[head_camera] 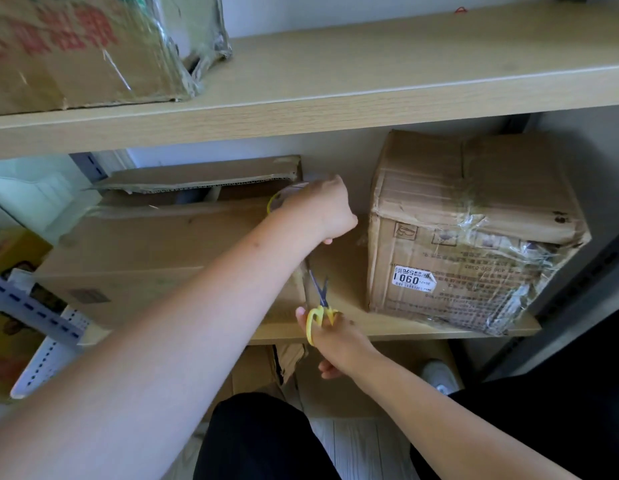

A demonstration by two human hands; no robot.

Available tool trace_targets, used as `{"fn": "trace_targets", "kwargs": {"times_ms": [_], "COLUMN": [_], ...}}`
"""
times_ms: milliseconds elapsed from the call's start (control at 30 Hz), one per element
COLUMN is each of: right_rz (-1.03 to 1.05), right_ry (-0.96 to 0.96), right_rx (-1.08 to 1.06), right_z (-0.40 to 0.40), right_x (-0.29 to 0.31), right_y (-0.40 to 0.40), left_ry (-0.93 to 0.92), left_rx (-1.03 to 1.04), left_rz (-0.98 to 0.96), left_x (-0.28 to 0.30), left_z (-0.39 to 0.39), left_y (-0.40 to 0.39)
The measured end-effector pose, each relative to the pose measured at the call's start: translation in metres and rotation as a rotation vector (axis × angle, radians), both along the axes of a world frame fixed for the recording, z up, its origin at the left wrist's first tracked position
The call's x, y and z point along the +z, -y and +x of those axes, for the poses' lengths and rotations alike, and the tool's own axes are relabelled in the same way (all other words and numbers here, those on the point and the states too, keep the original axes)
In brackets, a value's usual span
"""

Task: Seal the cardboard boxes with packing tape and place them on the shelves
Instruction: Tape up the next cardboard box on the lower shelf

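On the middle shelf (387, 329), left of the taped box (474, 237), the left hand (322, 209) grips a tape roll (275, 200) over the long box (169, 251). The right hand (330, 337) holds open scissors (320, 299) at the thin, clingy tape. This box looks stiff but light, best taken by its ends.

Open box (169, 251) left of taped box (474, 237)

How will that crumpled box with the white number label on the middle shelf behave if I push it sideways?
The crumpled box will probably slide rather than tip, since it sits squat and flat on the middle shelf. Its dented top and creased corners suggest soft walls that may give under a push. The loose wrinkled tape could snag or feel slippery.
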State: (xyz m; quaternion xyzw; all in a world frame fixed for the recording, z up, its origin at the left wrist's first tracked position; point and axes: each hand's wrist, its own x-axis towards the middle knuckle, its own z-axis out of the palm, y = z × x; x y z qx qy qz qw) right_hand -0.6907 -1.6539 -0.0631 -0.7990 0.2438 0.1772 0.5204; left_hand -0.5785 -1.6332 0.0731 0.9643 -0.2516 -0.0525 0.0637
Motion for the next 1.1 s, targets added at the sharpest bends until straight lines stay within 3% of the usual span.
{"fn": "trace_targets", "kwargs": {"times_ms": [200,400,500,700,833,1000,1100], "right_rz": [-0.024,-0.289,-0.289,-0.546,-0.667,-0.712,-0.731], "right_ry": [-0.056,-0.039,-0.056,0.031,0.125,0.203,0.408], "right_rx": [0.006,0.302,0.210,0.211,0.067,0.121,0.086], "right_z": [-0.007,-0.025,-0.035,-0.050,-0.064,-0.089,-0.111], "right_x": [0.004,0.011,0.012,0.044,0.067,0.101,0.148], "right_y": [0.007,0.016,0.022,0.048,0.077,0.092,0.103], "left_ry": [0.167,0.319,0.302,0.330,0.356,0.350,0.063], "left_rx": [0.192,0.202,0.214,0.105,0.061,0.103,0.137], "left_rz": [-0.059,0.041,0.098,0.225,-0.019,-0.434,-0.766], "left_x": [-0.024,-0.043,-0.044,-0.053,-0.034,0.004,0.024], "left_z": [-0.025,-0.027,-0.024,-0.021,-0.024,-0.032,-0.047], "left_y": [0.017,0.029,0.035,0.040,0.025,-0.016,-0.036]}}
